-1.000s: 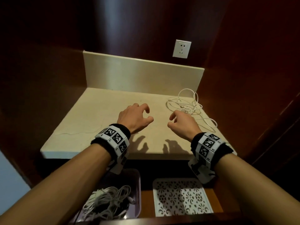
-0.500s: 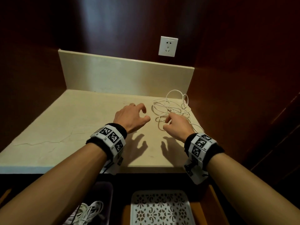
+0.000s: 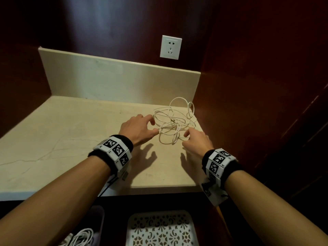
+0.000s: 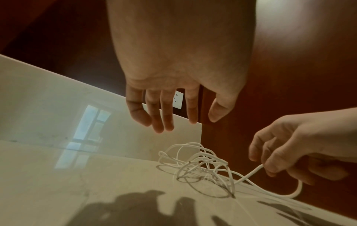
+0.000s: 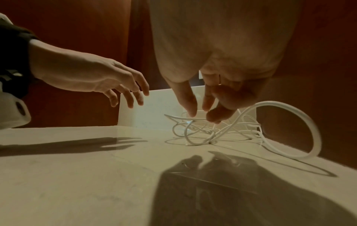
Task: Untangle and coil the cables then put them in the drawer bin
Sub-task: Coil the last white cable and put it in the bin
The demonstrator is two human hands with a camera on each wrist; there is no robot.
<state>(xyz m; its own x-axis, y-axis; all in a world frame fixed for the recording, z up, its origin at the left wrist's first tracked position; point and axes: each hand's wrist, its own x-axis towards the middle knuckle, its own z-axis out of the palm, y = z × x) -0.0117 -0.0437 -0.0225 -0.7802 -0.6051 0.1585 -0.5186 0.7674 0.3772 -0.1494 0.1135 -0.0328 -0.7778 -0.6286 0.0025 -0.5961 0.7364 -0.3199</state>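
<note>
Since a second ago, both your hands moved up-frame to the tangled white cable (image 3: 174, 124). Your right hand (image 3: 197, 140) pinched a strand; your left hand (image 3: 137, 129) hovered beside it, fingers spread.

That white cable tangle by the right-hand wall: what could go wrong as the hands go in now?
1. The right hand pinches only one strand of the white cable tangle; pulling it alone could tighten the knot rather than free it.
2. The left hand hovers open beside the tangle, holding nothing, so the whole bundle may drag across the countertop.
3. One loop lies at the counter's right edge by the wall and may snag.
</note>
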